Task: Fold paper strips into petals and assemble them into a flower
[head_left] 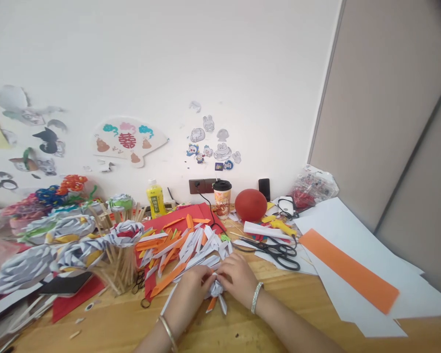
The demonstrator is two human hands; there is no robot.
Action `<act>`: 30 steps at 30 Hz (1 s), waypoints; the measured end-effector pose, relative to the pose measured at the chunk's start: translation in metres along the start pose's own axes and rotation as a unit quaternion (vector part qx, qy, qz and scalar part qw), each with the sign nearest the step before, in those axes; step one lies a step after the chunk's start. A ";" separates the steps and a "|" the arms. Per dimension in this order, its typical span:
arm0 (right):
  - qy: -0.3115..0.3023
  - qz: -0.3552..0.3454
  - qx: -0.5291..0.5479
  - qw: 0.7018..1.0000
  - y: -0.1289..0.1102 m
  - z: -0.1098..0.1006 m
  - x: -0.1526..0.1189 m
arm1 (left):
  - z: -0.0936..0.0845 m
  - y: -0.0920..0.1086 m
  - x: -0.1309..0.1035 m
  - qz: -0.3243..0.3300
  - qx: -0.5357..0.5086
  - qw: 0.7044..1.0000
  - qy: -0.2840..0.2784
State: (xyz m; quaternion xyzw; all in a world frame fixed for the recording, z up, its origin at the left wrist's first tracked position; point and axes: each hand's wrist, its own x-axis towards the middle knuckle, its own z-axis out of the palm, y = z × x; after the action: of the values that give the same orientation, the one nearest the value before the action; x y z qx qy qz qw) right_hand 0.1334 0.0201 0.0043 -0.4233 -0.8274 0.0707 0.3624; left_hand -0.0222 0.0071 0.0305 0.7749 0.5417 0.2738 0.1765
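Low over the near middle of the wooden table, both hands meet on a small white-and-orange folded paper flower (216, 288). My left hand (192, 288), with a bangle on its wrist, pinches the flower from the left. From the right, my right hand (238, 277) grips it with closed fingers; a sparkling bracelet is on that wrist. White and orange strip ends stick out below toward me. The fingers partly hide the flower. Just beyond the hands lies a pile of folded paper strips (196, 242), white and orange, partly on red paper (176, 218).
Black scissors (279, 254) and a yellow glue gun (282, 227) lie right of the hands. Orange paper (349, 269) rests on white sheets (367, 255). At left stand finished paper flowers (81, 252) and wooden sticks (115, 272). A cup (222, 201), bottle (155, 200) and red ball-like object (250, 205) stand behind.
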 end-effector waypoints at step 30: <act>-0.015 -0.024 0.070 0.997 0.007 -0.005 -0.002 | 0.001 -0.014 0.004 0.059 -0.131 0.989 -0.038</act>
State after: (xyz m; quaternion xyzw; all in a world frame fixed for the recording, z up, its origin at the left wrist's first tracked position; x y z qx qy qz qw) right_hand 0.1423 0.0219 0.0041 -0.3760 -0.8357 0.1263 0.3798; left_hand -0.0311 0.0160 0.0229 0.7857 0.4473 0.3226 0.2802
